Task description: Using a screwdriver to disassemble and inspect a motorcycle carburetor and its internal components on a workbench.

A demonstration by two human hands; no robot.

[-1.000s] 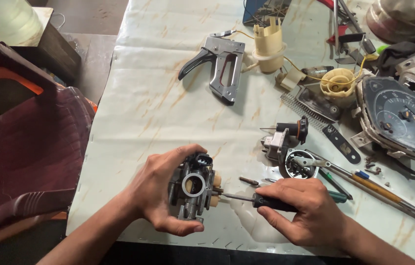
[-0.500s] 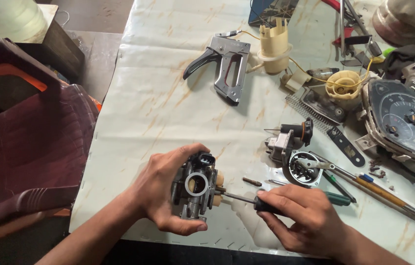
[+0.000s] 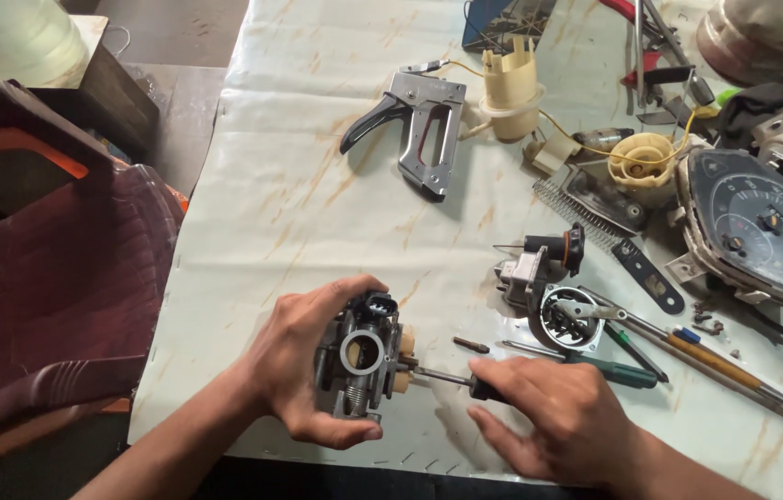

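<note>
The worktop (image 3: 317, 185) wears a pale, marbled sheet with rust-coloured veins, stapled along its near edge. Taking the carburettor (image 3: 361, 356) as the landmark: it is a small cast-metal body, grey and knobbly, with a round bore ringed in pale metal facing up, a black plug socket at its far end and a coiled spring at its near corner. It sits at the near edge of the worktop.

The left hand (image 3: 303, 370) wraps it from the left, thumb curled under the near end and fingers over the far end; the grip is closed firmly on the carburettor. To the carburettor's right, the right hand (image 3: 558, 421) holds a screwdriver (image 3: 451, 380) with a dark handle, fingers folded narrowly about the handle, the thin steel shaft running level to the carburettor's right side, where its tip meets the body.

Just right of the carburettor lies a short loose bit (image 3: 471, 345). Further right sit a round metal part with a black hose piece (image 3: 553, 278) and a green-handled screwdriver (image 3: 618, 372). Far beyond the carburettor lies a bare-steel staple gun (image 3: 424, 130) with a black lever, and past it a cream plastic cup-shaped part (image 3: 510, 88) trailing a yellow wire. Far right is a dark, glass-faced instrument cluster (image 3: 762, 231). Left of the carburettor, off the worktop, stands a maroon plastic chair (image 3: 58, 268).
</note>
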